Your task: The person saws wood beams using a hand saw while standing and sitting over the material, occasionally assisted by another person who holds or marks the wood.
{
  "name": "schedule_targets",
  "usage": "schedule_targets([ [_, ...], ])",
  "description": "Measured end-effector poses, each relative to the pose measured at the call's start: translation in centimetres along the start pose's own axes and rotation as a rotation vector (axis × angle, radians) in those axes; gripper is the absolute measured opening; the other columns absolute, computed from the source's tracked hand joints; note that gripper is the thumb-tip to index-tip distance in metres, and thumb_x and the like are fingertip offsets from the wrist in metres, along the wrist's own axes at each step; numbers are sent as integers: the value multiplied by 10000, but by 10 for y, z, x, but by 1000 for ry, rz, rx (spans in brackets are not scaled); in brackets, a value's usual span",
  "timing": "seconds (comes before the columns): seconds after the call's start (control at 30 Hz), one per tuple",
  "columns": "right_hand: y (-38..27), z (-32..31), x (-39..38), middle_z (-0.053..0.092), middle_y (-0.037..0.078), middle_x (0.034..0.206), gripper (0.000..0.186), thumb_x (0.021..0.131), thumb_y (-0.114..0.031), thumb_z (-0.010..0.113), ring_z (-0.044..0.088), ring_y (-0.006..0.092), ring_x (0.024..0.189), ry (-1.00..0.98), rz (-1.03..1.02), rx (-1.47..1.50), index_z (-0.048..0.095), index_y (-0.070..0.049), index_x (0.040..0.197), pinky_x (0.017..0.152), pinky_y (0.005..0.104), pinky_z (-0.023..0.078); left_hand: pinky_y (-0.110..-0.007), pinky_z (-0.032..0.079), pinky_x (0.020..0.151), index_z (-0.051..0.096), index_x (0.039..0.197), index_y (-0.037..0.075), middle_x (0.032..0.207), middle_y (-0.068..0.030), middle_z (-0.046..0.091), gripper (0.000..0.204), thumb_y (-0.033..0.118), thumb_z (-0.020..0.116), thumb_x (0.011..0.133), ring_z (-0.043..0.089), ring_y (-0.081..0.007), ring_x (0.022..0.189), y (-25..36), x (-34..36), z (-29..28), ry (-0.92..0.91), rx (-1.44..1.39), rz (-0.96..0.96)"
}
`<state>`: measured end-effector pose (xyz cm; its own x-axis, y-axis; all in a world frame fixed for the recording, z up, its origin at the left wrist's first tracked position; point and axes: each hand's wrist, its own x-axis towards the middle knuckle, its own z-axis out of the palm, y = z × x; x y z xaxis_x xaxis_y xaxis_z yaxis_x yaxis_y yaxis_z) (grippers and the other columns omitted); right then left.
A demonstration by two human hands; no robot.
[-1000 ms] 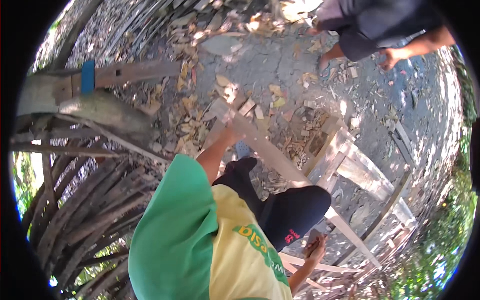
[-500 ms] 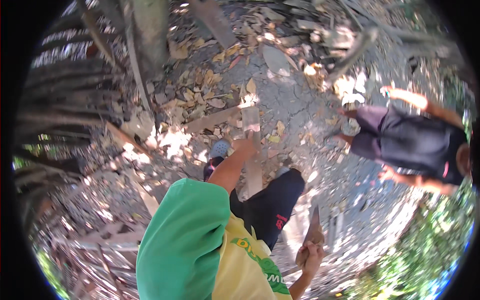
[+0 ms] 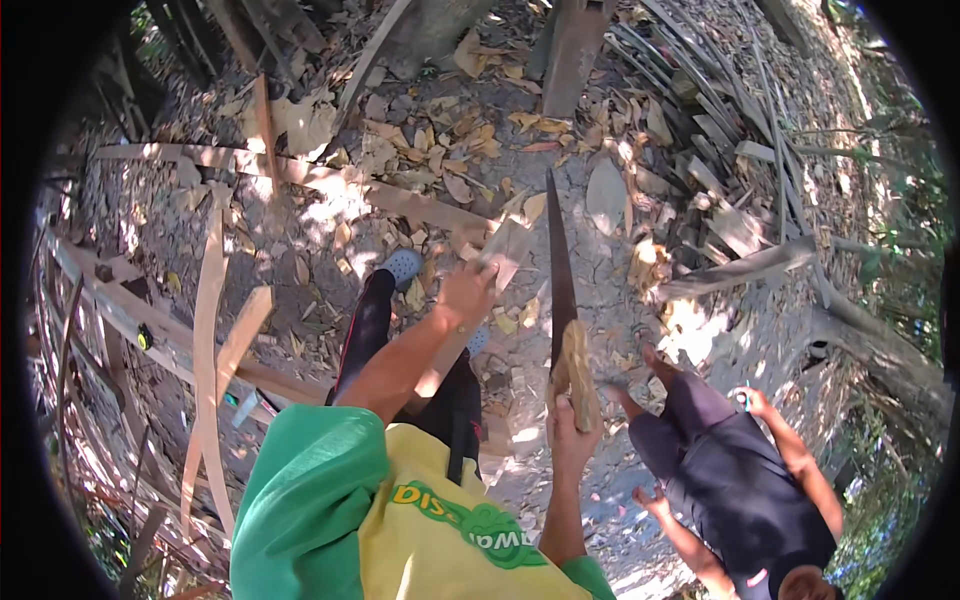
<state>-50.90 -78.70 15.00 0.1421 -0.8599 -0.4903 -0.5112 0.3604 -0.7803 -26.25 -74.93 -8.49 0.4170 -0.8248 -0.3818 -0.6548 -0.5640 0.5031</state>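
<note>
My left hand (image 3: 466, 295) grips a pale wooden board (image 3: 508, 245) that angles back between my legs, near a blue-grey perforated clog (image 3: 401, 268) on my foot. My right hand (image 3: 571, 428) holds a handsaw by its rough wooden handle (image 3: 574, 365); the long dark blade (image 3: 558, 260) points away from me, to the right of the board. A long plank (image 3: 410, 200) lies crosswise beyond my left hand, among dry leaves.
Another person (image 3: 720, 480) in dark clothes is at my right, arms bent. Loose planks (image 3: 210, 330) and a low beam (image 3: 120, 300) stand at left. Logs (image 3: 735, 268) and stacked slats (image 3: 700, 110) lie at right; an upright post (image 3: 575, 50) is ahead.
My view has turned rightward. The board in my left hand has swung round ahead of me, and the saw has risen from low at my right to beside it. The other person appears lower right.
</note>
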Motion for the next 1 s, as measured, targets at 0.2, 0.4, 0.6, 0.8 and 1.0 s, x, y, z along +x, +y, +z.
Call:
schedule_targets([
  [0.2,42,9,10,722,93,1065,405,885,-19,671,662,148,1000,-175,-224,-35,630,46,1283,906,302,510,-457,472,1016,669,1220,0,1159,-233,700,489,424,570,996,611,-385,1209,-19,53,25,473,-671,-261],
  [0.4,75,18,-4,736,113,1081,567,862,-3,710,679,145,964,-158,-161,-56,561,32,1408,873,289,530,-389,367,1137,569,1404,8,1368,-237,624,591,468,401,1075,546,-370,1326,-32,123,51,153,-704,-229],
  [0.6,100,25,-13,727,160,1209,622,871,-62,740,689,156,1038,-140,-211,-66,528,31,1448,891,294,537,-389,348,1147,574,1397,-15,1412,-241,593,644,502,375,1069,512,-377,1368,-30,128,66,196,-894,-149],
  [0.8,100,38,-14,714,192,1239,667,871,-146,767,705,185,1040,-136,-355,-173,511,53,1454,871,299,547,-360,291,1194,521,1443,-29,1515,-212,509,636,464,335,1087,437,-329,1440,-44,129,61,129,-909,-152],
  [1.0,104,40,-20,718,194,1227,650,883,-155,763,729,192,973,-167,-276,-186,520,39,1455,821,300,567,-359,274,1202,508,1448,-34,1518,-213,502,620,432,303,1095,431,-318,1442,-36,128,53,103,-905,-87],
])
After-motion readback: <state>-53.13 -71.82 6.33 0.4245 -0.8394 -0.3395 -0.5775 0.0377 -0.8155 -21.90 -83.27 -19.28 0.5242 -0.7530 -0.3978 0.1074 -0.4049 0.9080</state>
